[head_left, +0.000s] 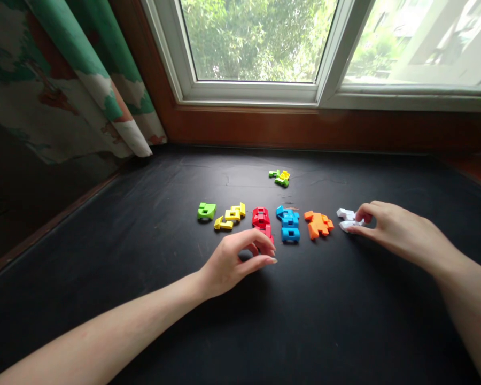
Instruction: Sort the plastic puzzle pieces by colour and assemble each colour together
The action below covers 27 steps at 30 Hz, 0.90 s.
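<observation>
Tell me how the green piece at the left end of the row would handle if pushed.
The green piece is probably stiff, given its crisp, moulded-looking edges. Being much smaller than the left hand, it is likely light and easily nudged. Its blocky shape suggests sliding over rolling, though its underside is hidden.

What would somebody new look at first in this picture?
Probably the row of bright little plastic pieces across the middle of the black surface, in green, yellow, red, blue, orange and white. Next, the right hand at the white pieces and the left hand by the red pieces. Behind, the bright window.
</observation>
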Each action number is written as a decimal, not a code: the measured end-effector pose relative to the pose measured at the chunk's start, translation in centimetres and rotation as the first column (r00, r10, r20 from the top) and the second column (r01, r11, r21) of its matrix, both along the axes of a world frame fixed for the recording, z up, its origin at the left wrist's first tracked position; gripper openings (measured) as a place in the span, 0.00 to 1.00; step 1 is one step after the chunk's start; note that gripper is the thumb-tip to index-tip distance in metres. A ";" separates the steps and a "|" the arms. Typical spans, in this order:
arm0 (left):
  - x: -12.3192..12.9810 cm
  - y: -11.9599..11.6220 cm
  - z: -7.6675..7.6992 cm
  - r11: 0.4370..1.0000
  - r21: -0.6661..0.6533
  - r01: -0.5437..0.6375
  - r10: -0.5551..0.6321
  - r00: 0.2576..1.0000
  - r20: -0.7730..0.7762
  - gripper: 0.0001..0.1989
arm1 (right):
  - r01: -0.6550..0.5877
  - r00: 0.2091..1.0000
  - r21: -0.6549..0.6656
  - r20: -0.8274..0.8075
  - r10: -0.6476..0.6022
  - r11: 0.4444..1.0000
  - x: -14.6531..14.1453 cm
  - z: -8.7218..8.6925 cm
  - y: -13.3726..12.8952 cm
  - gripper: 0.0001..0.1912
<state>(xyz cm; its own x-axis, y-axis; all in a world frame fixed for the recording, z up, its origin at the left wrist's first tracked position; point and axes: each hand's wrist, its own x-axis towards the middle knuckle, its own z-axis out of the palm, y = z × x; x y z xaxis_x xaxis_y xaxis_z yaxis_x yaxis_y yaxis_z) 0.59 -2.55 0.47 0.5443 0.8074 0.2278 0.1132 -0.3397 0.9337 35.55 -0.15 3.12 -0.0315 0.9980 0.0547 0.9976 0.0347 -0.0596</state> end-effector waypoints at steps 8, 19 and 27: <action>0.0 0.1 0.0 1.000 -0.001 -0.001 0.001 1.000 0.001 0.06 | -0.028 0.999 0.099 -0.041 0.032 0.995 0.4 -0.4 0.4 0.20; -0.1 0.0 0.1 0.993 0.121 0.011 -0.002 0.997 -0.081 0.05 | -0.148 0.976 0.293 -0.110 0.187 0.945 -3.0 -0.3 -0.5 0.16; 0.5 0.8 1.4 0.845 0.515 0.147 0.022 0.951 -0.307 0.07 | -0.385 0.802 0.456 -0.264 0.535 0.802 -7.1 -2.2 -1.1 0.06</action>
<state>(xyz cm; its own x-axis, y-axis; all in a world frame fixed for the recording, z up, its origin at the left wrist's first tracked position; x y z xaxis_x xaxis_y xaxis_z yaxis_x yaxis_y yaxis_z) 1.13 -1.71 1.91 0.6981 0.5720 0.4306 0.3106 -0.7838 0.5377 28.48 -1.26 0.94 -0.3849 0.7695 0.5096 0.7601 0.5775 -0.2980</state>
